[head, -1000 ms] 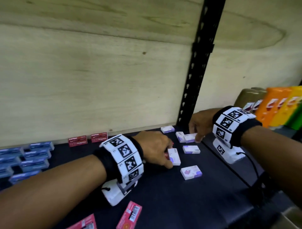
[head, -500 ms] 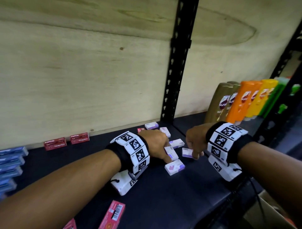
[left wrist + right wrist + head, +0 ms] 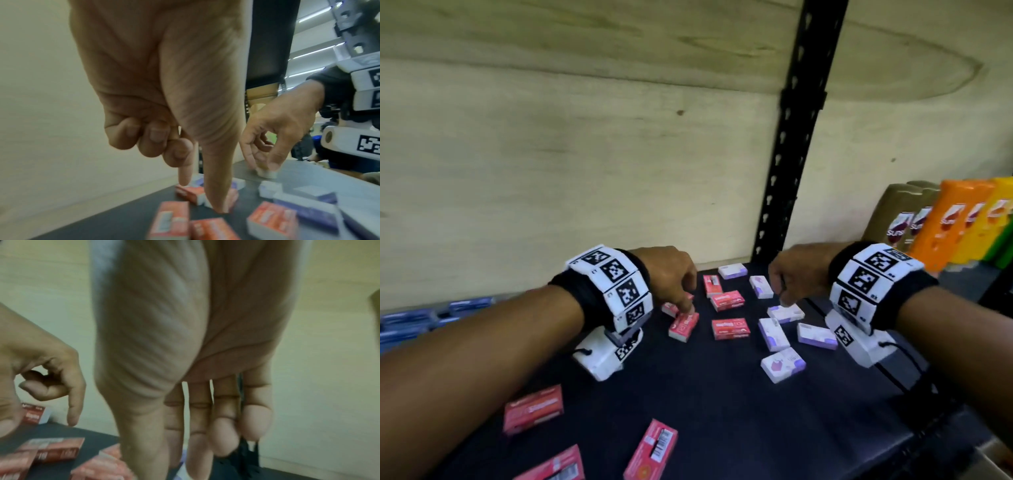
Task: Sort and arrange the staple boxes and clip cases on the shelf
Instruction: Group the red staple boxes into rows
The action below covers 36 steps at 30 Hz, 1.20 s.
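Note:
Small red staple boxes and white-and-purple boxes lie scattered on the dark shelf point(image 3: 722, 404). My left hand point(image 3: 688, 310) reaches down and pinches one red staple box point(image 3: 684, 325) between index finger and thumb; the left wrist view shows this red box point(image 3: 191, 192) with my other fingers curled. My right hand point(image 3: 784, 303) holds a white-and-purple box point(image 3: 786, 313) at its fingertips, thumb on one side and fingers on the other, as the left wrist view shows for that white box point(image 3: 266, 174). More red boxes point(image 3: 726, 300) and white-and-purple boxes point(image 3: 774, 334) lie between the hands.
Blue cases point(image 3: 410, 322) sit in rows at the far left. Larger red boxes point(image 3: 650, 452) lie near the shelf's front edge. A black upright post point(image 3: 791, 164) stands at the back. Shampoo bottles point(image 3: 900, 219) line the neighbouring shelf on the right. Plywood closes the back.
My left hand has left the white-and-purple box and moved left onto a red staple box, uncovering other red boxes. My right hand stays on a white-and-purple box. The head view has shifted.

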Available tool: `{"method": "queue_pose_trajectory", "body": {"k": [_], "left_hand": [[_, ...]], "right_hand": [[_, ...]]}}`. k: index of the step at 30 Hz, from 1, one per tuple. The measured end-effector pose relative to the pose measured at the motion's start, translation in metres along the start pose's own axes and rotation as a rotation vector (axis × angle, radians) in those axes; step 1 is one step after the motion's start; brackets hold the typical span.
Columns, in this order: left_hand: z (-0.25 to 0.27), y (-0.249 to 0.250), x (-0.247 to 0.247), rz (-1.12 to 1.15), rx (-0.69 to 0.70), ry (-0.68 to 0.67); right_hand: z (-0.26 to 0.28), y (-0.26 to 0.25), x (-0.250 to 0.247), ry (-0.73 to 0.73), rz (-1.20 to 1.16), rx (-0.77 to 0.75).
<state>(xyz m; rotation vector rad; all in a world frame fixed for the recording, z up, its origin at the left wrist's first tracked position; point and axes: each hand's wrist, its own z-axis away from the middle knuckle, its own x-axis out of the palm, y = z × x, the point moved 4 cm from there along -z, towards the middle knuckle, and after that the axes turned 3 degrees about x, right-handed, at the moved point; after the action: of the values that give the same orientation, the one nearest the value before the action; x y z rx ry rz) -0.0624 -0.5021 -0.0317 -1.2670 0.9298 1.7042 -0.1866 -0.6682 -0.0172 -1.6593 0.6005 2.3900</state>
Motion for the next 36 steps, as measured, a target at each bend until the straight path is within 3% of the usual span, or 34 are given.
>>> {"method": "queue_pose_trajectory", "body": {"k": [3,6,13,20,30,36], "left_hand": [[0.011,-0.023,0.005,0.006,-0.084,-0.015],[0.018,-0.03,0.014,-0.026,-0.137,-0.044],[0.012,-0.022,0.025,-0.221,-0.122,0.061],[-0.007,-0.026,0.026,-0.173,-0.146,-0.004],[0.001,-0.044,0.028,-0.098,-0.009,-0.097],[0.002,-0.047,0.027,-0.066,0.052,-0.087]], "right_hand": [[-0.014,-0.018,-0.009,0.087,-0.023,-0.041],[-0.027,-0.036,-0.01,0.082,-0.065,-0.066],[-0.052,-0.066,-0.008,0.049,-0.083,-0.094],[-0.072,-0.074,-0.01,0.003,-0.047,-0.043],[-0.075,-0.078,-0.009,-0.046,-0.127,-0.028],[-0.072,-0.077,-0.007,-0.038,-0.121,-0.026]]}}
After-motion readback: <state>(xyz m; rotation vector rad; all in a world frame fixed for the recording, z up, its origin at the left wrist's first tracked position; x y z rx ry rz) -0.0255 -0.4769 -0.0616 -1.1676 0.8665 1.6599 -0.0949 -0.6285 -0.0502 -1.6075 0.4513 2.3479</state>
